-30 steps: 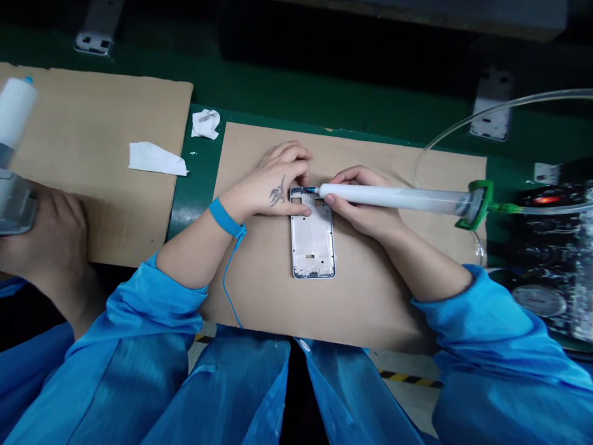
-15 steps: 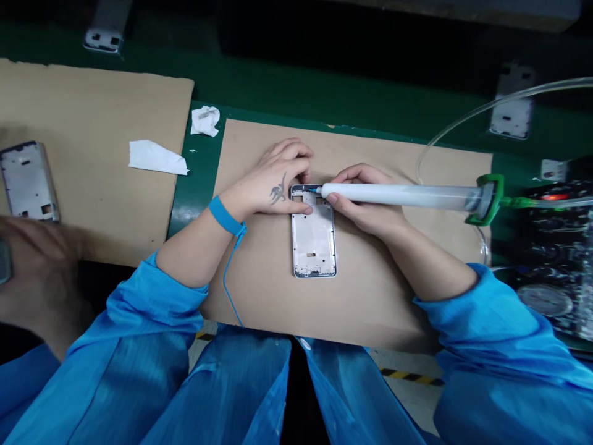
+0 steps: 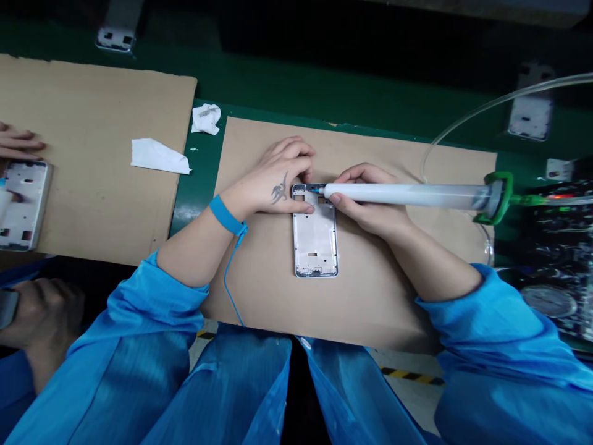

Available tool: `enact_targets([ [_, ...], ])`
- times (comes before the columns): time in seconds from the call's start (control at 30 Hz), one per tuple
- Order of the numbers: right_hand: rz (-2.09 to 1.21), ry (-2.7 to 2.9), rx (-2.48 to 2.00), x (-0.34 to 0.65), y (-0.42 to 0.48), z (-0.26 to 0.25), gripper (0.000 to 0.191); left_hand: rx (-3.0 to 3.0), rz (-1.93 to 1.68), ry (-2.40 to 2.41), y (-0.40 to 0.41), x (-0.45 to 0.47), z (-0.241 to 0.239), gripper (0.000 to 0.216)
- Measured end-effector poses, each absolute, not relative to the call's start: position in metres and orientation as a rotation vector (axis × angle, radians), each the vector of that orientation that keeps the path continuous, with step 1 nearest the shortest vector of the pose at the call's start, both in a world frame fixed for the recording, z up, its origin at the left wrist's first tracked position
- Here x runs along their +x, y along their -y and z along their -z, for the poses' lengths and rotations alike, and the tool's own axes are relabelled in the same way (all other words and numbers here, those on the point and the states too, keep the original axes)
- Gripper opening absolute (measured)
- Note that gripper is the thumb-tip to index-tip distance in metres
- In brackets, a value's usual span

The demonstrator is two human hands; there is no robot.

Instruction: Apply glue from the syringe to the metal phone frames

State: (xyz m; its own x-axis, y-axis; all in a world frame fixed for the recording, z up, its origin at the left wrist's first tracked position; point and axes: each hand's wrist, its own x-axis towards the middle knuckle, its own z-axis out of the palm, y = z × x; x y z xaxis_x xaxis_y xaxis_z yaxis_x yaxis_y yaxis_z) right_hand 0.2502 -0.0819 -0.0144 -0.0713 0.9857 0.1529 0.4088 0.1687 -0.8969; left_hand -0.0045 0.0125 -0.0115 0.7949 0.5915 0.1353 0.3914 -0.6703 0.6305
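Observation:
A silver metal phone mid-frame [image 3: 315, 238] lies upright on the brown cardboard sheet [image 3: 259, 290], with cut-outs in its pale inner plate. My left hand [image 3: 282, 182], with a dark tattoo on its back, rests on the frame's top left corner, thumb pressed against it. My right hand [image 3: 365, 201] grips a large white dispensing syringe [image 3: 407, 194]. The syringe's thin blue tip touches or nearly touches the frame's top edge. At the far left, a co-worker's hand [image 3: 18, 143] is next to a second phone frame [image 3: 25, 204].
A blue wrist strap [image 3: 225, 216] trails a blue cord over the cardboard. A clear air hose [image 3: 486, 108] runs from the syringe's green cap [image 3: 495, 198]. White tissues [image 3: 160, 157] lie on another cardboard sheet [image 3: 102, 154], beside a crumpled tissue [image 3: 206, 118] on the green bench.
The co-worker's second frame has come into view and shifted right, with their hands now around it. My hands and the syringe stay on the frame's top edge; the view drifts slightly.

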Motion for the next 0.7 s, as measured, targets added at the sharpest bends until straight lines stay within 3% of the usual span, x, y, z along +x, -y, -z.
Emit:
enact_targets([
  [0.4, -0.851, 1.573, -1.381, 0.2493, 0.0820, 0.0148, 0.041, 2.371, -0.475, -0.703, -0.0150, -0.0054, 0.0179, 0.061],
  [0.7, -0.847, 1.519, -1.405, 0.2500, 0.0813, 0.0205, 0.055, 2.387, -0.478, -0.689, -0.0148, -0.0060, 0.0175, 0.061],
])
